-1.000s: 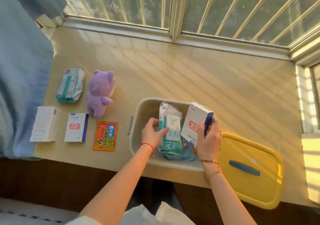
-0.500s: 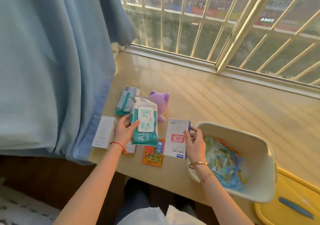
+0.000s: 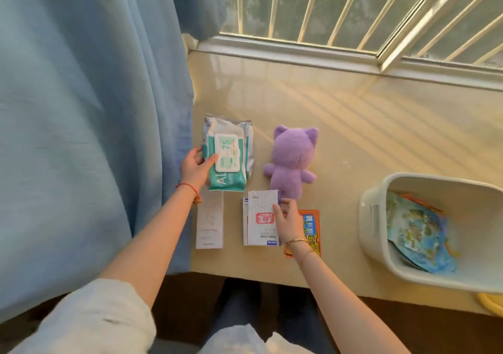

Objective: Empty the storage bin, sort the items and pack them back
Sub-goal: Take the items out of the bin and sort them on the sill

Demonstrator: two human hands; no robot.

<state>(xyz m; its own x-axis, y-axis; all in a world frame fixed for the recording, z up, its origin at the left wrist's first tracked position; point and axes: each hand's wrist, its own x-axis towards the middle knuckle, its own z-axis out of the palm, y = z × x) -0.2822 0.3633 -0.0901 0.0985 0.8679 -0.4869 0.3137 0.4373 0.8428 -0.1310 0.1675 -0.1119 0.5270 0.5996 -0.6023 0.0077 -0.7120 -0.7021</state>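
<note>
Both packs have come down from the bin to the counter (image 3: 353, 136): my left hand (image 3: 194, 171) grips the wipes pack (image 3: 227, 160) over another pack, my right hand (image 3: 288, 223) pinches the white box (image 3: 261, 217) onto its twin, and either stack may slide.

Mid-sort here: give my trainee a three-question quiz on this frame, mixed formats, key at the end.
1. True or false: the bin is empty.
2. The left hand grips which item? A) plush B) wipes pack C) orange packet
3. Fill in: the right hand holds a white ____ on top of another like it.

Key:
1. False; colourful packets lie inside.
2. B, the wipes pack, beside the plush.
3. box.
</note>
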